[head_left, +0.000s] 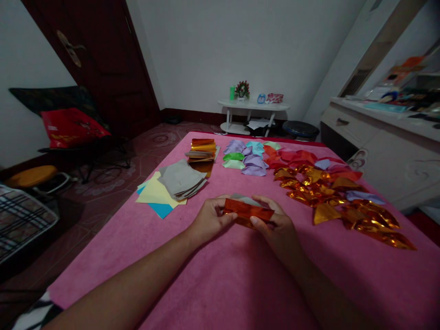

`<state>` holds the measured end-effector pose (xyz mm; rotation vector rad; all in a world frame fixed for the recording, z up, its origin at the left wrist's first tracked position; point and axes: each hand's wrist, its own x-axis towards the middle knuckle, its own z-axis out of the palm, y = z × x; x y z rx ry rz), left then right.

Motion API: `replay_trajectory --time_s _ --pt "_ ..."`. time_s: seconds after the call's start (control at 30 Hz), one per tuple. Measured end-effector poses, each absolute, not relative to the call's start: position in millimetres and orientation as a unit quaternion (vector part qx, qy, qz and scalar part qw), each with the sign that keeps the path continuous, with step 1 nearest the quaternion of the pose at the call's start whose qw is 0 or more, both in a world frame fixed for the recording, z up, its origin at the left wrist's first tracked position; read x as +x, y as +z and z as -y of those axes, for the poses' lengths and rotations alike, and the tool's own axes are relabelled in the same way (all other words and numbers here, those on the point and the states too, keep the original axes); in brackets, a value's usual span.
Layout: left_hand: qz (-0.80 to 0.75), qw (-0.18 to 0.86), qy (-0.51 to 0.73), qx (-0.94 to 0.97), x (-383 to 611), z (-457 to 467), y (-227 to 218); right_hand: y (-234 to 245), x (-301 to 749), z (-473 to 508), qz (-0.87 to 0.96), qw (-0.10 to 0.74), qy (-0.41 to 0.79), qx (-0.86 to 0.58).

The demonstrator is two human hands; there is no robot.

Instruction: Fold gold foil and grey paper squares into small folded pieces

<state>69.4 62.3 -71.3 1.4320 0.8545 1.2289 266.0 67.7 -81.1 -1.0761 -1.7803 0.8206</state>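
Note:
Between both hands I hold a sheet of copper-coloured foil paper [248, 211], partly folded, its grey backing showing along the far edge. My left hand [213, 219] grips its left end, thumb on top. My right hand [275, 224] pinches the right end, with the thumb pressed on the near side. Left of the hands lies a stack of grey-backed sheets [182, 178] over yellow paper [156, 190] and blue paper [161, 211]. Behind it is a pile of folded gold foil strips [203, 149]. To the right are several folded gold foil pieces [309, 183].
A pink cloth [206, 284] covers the table. Folded purple [254, 164], green [233, 157] and red paper pieces [292, 157] lie at its far side. Beyond stand a white side table [254, 105] and a dark round stool [300, 129]. A white cabinet [378, 146] is at right.

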Motion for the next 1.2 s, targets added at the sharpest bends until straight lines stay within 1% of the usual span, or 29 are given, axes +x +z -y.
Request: replay_trajectory --time_s 0.1,0.17,0.33,0.43,0.6,0.73,0.9,1.03,1.1,1.2 --pt "-0.372 0.517 0.503 0.584 70.5 -62.2 -73.2 -74.4 264.0 -64.0 0.705 0.405 0.385 -0.436" --pt "-0.395 0.519 0.504 0.566 71.0 -62.6 -75.5 -70.9 263.3 -61.7 0.712 0.385 0.384 -0.443" --pt "-0.382 0.540 0.535 0.525 70.3 -65.0 -79.1 -70.9 263.2 -59.7 0.711 0.389 0.380 -0.446" --pt "-0.405 0.537 0.529 0.517 69.5 -65.8 -77.4 -74.4 263.0 -60.5 0.713 0.388 0.382 -0.442" --pt "-0.483 0.465 0.556 0.491 67.8 -68.8 -74.9 -73.9 263.5 -61.9 0.727 0.368 0.393 -0.426" --pt "-0.500 0.428 0.579 0.482 62.7 -68.8 -72.2 -71.4 265.2 -63.3 0.726 0.372 0.392 -0.426" --pt "-0.515 0.394 0.559 0.516 42.3 -54.8 -59.0 -75.2 267.1 -66.9 0.724 0.363 0.366 -0.458" --pt "-0.547 0.368 0.528 0.536 16.2 -36.6 -53.5 -76.0 266.0 -66.7 0.742 0.363 0.347 -0.445" --pt "-0.549 0.383 0.507 0.543 7.5 -27.3 -54.4 -74.0 264.0 -64.4 0.755 0.370 0.335 -0.425" --pt "-0.507 0.437 0.485 0.564 7.9 -14.4 -56.5 -71.0 260.3 -60.2 0.783 0.376 0.308 -0.389"
